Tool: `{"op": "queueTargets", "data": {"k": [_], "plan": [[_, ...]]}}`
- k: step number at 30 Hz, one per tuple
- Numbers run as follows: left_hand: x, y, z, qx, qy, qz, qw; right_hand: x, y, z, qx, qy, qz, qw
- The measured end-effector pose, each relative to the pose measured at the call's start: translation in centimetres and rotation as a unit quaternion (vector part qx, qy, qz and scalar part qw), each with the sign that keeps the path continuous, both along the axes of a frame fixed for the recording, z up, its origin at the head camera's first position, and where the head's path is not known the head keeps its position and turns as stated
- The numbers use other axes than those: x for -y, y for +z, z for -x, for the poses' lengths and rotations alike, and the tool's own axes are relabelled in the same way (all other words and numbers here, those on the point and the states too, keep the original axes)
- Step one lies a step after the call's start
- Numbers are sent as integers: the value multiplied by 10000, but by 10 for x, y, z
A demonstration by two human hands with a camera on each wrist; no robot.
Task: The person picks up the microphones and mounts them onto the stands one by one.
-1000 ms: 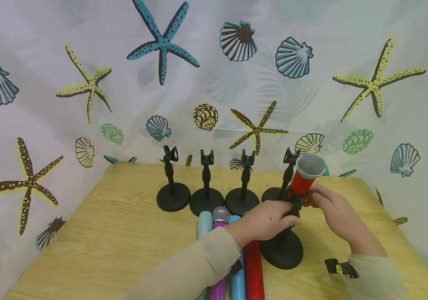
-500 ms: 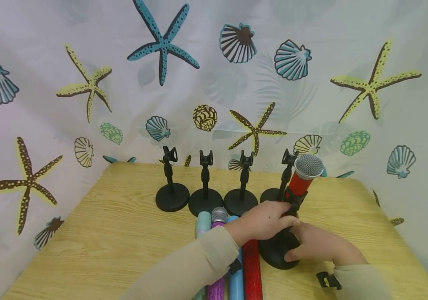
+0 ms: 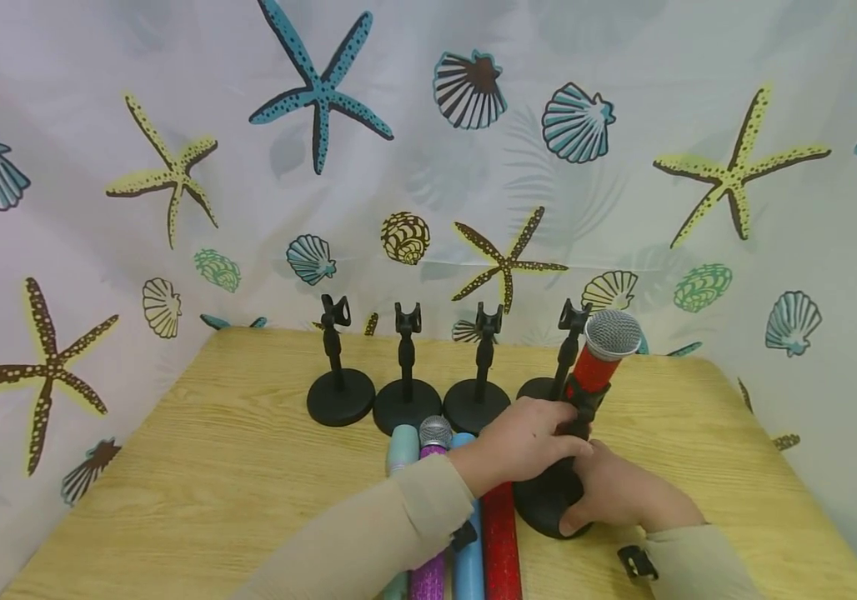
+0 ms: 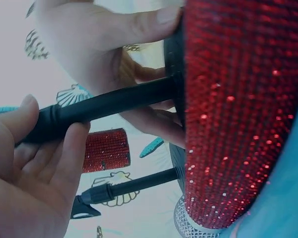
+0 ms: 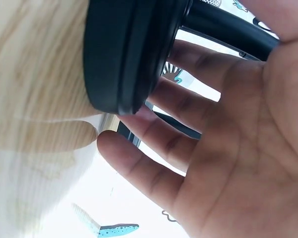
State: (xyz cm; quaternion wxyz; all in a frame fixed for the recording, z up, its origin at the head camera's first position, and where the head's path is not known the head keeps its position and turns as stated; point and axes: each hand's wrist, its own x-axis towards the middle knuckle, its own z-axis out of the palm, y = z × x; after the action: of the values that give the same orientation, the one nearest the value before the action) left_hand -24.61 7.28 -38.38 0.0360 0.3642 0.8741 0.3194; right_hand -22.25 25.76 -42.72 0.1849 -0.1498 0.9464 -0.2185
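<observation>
A red microphone point(image 3: 592, 372) with a silver mesh head sits tilted in the clip of a black microphone stand point(image 3: 537, 504) at the right of the table. My left hand point(image 3: 522, 442) grips the stand's pole, thumb and fingers round it below the clip in the left wrist view. Low at the right side, my right hand point(image 3: 616, 492) holds the edge of the round base, thumb at its front. The right wrist view shows the fingers point(image 5: 184, 104) of that hand along the base point(image 5: 126, 54). Part of the pole is hidden behind my left hand.
Several other black microphone stands point(image 3: 407, 404) line the back of the table. Teal point(image 3: 403, 446), purple point(image 3: 434, 437), blue point(image 3: 469, 542) and glittery red point(image 3: 502, 542) microphones lie side by side, partly under my left forearm. A seashell-print cloth point(image 3: 368, 192) hangs behind.
My right hand has come down from beside the red microphone and clip to the stand's base and taken hold of it. My left hand has stayed on the pole.
</observation>
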Motion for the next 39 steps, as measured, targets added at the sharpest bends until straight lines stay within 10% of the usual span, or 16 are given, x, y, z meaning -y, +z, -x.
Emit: {"op": "queueTargets", "data": {"k": [6, 15, 25, 33, 39], "plan": [[-2, -1, -5, -280, 341, 150, 9989, 1, 1, -2, 52, -57, 19, 10000], [3, -1, -1, 335, -198, -74, 9992, 0, -4, -1, -90, 27, 207, 9997], [-6, 1, -11, -264, 777, 431, 9957, -3, -5, -2, 3, -54, 287, 9996], [4, 3, -4, 376, -143, 60, 9992, -2, -3, 0, -43, -62, 354, 9993], [1, 5, -5, -310, 293, 345, 9985, 1, 1, 0, 47, -153, 184, 9997]]}}
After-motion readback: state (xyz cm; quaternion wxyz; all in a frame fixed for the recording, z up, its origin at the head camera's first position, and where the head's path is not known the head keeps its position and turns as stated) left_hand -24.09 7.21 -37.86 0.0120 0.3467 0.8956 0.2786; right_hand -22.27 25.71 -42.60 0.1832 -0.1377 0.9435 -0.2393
